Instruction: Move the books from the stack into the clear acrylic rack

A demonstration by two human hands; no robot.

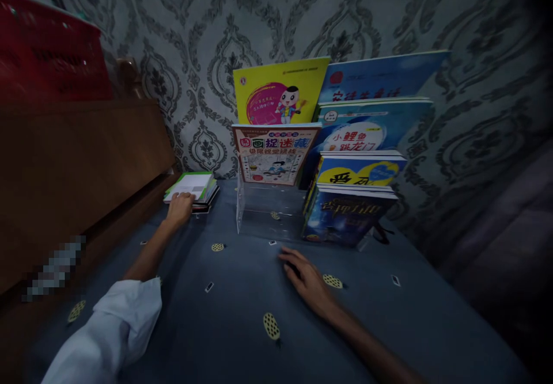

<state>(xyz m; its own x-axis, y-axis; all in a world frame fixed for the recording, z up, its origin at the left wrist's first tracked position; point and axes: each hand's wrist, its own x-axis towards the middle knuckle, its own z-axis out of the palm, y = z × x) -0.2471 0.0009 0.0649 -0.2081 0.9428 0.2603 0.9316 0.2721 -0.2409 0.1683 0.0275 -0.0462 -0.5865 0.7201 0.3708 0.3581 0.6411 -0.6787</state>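
Observation:
My left hand (pixel 180 206) is at the near edge of a small stack of books (pixel 207 198), its fingers bent over the top one, a white book with a green border (pixel 190 183). The thumb side is partly hidden. My right hand (pixel 305 277) hangs over the cloth in front of a clear plastic book rack (pixel 270 211), fingers stretched out and holding nothing. On the rack's left side stand a yellow book (pixel 259 93) and a picture-puzzle book (pixel 274 156). Its right side holds blue books (pixel 375 130), a yellow-and-blue book (pixel 358 170) and a dark blue book (pixel 345 217).
A dark cloth with pineapple prints (pixel 242 303) covers the surface. Along the left runs a brown wooden headboard (pixel 78 171) with a red box (pixel 52 50) above it. Patterned wallpaper (pixel 194 56) rises behind the rack. A dark strap (pixel 382 233) lies by the rack's right side.

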